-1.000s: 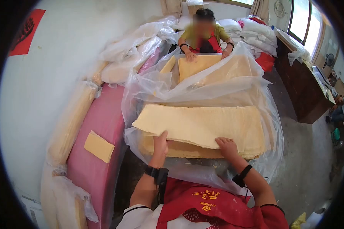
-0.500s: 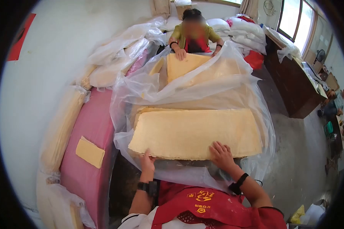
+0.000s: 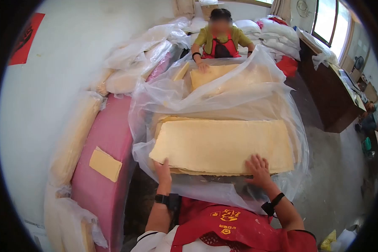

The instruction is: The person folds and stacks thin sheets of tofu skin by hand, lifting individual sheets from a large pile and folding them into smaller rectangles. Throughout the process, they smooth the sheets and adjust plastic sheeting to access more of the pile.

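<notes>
A stack of wide, pale yellow, thin sheets [image 3: 222, 143] with rough edges lies in front of me on clear plastic film [image 3: 197, 182]. My left hand [image 3: 163, 169] pinches the near left corner of the top of the stack, thumb above and fingers hidden beneath. Across the near edge, toward the right end, my right hand [image 3: 258, 168] rests with fingers spread on the top sheet. Some lower layers show under the near edge and at the back left corner.
Opposite me, a person [image 3: 220, 38] has a hand on another yellow stack [image 3: 214, 75] partly under the film. Left, a folded yellow piece [image 3: 105, 164] lies on a pink block [image 3: 103, 130] beside plastic-wrapped bundles [image 3: 73, 138]. A dark desk [image 3: 329, 101] stands right; white sacks [image 3: 277, 35] are piled behind.
My right hand has slid a little right along the near edge and its fingers have spread. The left keeps the corner. Opposite, the other person's yellow sheet has come down lower.
</notes>
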`<state>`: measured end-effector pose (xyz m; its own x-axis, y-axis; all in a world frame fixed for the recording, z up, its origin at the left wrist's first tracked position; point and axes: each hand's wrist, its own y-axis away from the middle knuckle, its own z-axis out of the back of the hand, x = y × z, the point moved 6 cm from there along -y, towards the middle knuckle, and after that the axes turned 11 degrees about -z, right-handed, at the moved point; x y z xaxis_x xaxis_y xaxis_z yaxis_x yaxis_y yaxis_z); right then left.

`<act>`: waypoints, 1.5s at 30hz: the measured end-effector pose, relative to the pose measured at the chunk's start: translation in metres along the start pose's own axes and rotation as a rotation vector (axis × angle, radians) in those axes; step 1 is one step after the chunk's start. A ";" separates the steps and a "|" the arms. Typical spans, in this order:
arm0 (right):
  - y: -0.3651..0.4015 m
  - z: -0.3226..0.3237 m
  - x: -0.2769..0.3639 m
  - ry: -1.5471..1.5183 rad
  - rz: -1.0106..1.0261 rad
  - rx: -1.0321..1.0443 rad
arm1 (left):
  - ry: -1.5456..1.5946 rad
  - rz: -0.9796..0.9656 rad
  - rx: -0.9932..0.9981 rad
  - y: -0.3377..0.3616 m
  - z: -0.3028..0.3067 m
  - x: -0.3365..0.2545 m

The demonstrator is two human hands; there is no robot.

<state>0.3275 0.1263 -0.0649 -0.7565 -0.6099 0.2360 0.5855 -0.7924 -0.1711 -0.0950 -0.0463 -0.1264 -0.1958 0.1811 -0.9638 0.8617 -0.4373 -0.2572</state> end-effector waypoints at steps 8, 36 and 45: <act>-0.017 -0.009 -0.012 0.062 0.112 -0.090 | 0.408 0.290 -0.065 0.012 -0.026 -0.007; 0.046 -0.075 -0.032 -0.709 -0.492 0.282 | -1.008 -1.073 1.307 0.119 -0.211 -0.056; 0.052 -0.136 -0.039 -2.050 -1.156 0.353 | -0.856 -1.145 1.095 0.100 -0.227 -0.067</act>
<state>0.3476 0.1076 -0.2132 0.3305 0.8626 0.3830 0.4784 -0.5029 0.7199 0.1105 0.0980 -0.0717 -0.8780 0.4775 0.0329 -0.4598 -0.8224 -0.3350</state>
